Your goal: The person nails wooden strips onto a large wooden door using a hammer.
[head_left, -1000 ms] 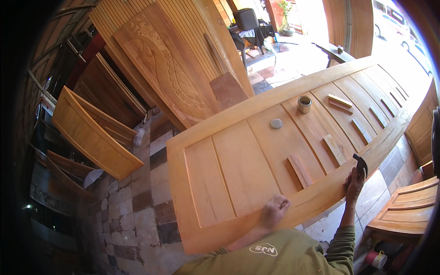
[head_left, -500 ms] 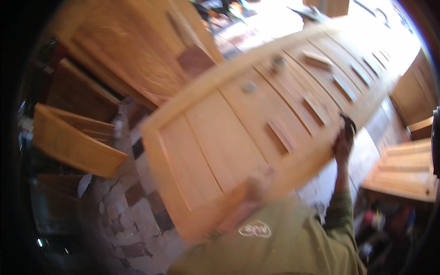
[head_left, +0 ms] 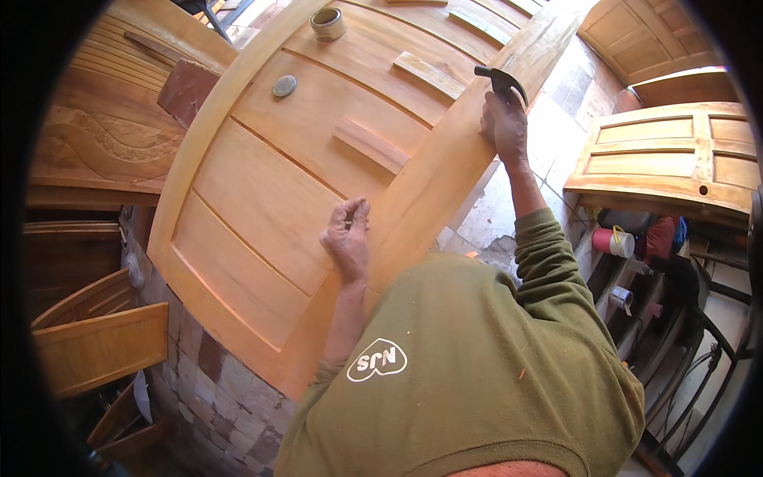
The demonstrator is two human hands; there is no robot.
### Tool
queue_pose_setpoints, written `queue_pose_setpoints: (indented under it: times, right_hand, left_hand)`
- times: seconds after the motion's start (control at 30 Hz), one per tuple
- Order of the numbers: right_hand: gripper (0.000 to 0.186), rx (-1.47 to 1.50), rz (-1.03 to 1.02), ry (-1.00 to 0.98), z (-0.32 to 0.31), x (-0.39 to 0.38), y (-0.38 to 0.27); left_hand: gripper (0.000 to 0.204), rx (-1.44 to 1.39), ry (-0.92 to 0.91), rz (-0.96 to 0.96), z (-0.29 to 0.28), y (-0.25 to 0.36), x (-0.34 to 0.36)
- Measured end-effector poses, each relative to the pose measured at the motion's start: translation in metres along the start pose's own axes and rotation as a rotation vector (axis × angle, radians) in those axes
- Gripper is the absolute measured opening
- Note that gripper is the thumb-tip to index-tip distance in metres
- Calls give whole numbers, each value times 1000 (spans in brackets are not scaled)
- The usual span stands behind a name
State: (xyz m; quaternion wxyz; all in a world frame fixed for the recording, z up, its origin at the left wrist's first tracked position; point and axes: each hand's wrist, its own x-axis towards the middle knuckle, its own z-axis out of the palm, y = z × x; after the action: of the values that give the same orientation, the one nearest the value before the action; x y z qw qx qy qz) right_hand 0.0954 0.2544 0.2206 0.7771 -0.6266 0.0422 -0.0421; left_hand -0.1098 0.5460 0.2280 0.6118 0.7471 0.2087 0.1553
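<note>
My right hand (head_left: 505, 129) grips a black hammer (head_left: 498, 78) by the front rail of a pale wooden panelled door (head_left: 250, 175), which lies flat in front of me. My left hand (head_left: 347, 230) is above the door near that rail, fingertips pinched together; whatever is between them is too small to make out. Short wood blocks (head_left: 369, 145) rest across the panels between and beyond my hands. An open can (head_left: 327, 25) and a round metal lid (head_left: 284, 87) sit farther up on the door.
Carved and slatted doors (head_left: 103, 147) stand at the left, above smaller wooden panels (head_left: 103, 350). Another panelled door (head_left: 645, 163) lies raised at the right, with a pink-and-white pail (head_left: 613, 241) and cluttered dark shelving beneath it. Tiled floor (head_left: 222, 405) surrounds the door.
The view has swung, so the door sits higher and more steeply in it. My left hand's fingertips now point up in a pinch; my right hand still holds the hammer.
</note>
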Motion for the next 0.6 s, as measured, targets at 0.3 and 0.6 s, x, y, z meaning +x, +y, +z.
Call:
queue_pose_setpoints:
  times: [0.3, 0.6]
  right_hand:
    - [24, -11, 4, 43, 8, -1, -3]
    - [25, -68, 41, 78, 10, -1, -5]
  left_hand:
    - [13, 35, -6, 113, 16, 6, 67]
    - [14, 299, -33, 476, 38, -12, 109]
